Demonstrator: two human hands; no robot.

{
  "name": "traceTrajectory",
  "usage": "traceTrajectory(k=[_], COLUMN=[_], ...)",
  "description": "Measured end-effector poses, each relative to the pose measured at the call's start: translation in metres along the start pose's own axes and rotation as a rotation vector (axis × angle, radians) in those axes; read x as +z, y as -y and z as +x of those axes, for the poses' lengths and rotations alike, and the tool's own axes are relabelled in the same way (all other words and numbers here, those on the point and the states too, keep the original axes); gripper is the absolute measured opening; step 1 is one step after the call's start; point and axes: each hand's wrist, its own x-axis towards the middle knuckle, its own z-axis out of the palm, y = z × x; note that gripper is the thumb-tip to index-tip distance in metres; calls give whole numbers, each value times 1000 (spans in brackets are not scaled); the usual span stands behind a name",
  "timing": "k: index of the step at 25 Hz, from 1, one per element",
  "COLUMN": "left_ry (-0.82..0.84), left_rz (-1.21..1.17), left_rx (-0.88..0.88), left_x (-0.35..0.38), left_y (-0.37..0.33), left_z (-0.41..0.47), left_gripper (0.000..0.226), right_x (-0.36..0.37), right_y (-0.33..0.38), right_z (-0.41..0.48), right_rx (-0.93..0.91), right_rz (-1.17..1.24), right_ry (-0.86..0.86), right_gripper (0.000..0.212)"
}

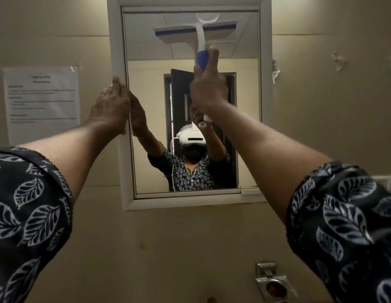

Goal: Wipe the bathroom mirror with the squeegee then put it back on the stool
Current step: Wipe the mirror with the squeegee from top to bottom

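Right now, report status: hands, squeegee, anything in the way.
Right hand grips squeegee handle, blade high on mirror. Left hand touches mirror's left edge. Nothing blocking glass.

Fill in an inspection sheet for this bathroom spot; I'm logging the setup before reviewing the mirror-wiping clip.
Surface: mirror, set in a white frame on a beige wall.
Job's things: squeegee, blade against the glass near the top, handle pointing down; stool not in view.
Clutter: paper scrap stuck right of the frame.
Grippers: right hand grips the squeegee's blue handle; left hand rests on the frame's left edge.
Cables: white cable, seen only in the reflection, hanging from the headset.
Surroundings: printed notice taped left of the mirror; metal fitting low on the wall.
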Motion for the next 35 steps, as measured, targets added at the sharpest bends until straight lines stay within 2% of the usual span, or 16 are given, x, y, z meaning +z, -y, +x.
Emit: traceTrajectory(k=[5,8,15,20,24,26,28,30,33,35], left_ry=[-7,8,4,1,1,7,15,10,0,4], left_rz=[11,9,17,15,6,0,-4,-7,-7,-4], left_rx=[3,-4,3,10,7,4,1,0,3,2], left_x=[1,0,-2,-2,-2,-3,-3,-3,-3,-2], left_y=[0,-1,-2,-2,-2,-2,-2,-2,-1,-2], left_z=[1,0,-2,-2,-2,-2,-2,-2,-2,-1], left_gripper=[104,107,103,103,104,107,109,109,107,107], right_x=[21,31,23,16,14,13,5,-13,-37,-51], right_y=[-41,-61,-87,-86,-83,-77,-61,-44,-31,-24], right_z=[-85,-141,-270,-304,-316,-321,-316,-288,-200,-127], right_rx=[18,69,229,380,486,536,471,313,74,0], right_rz=[52,-8,-52,-61,-109,-88,15,101,186,183], right_ry=[-10,1,168,230,256,247,162,74,16,30], right_gripper=[54,55,55,57,73,69,60,52,47,47])
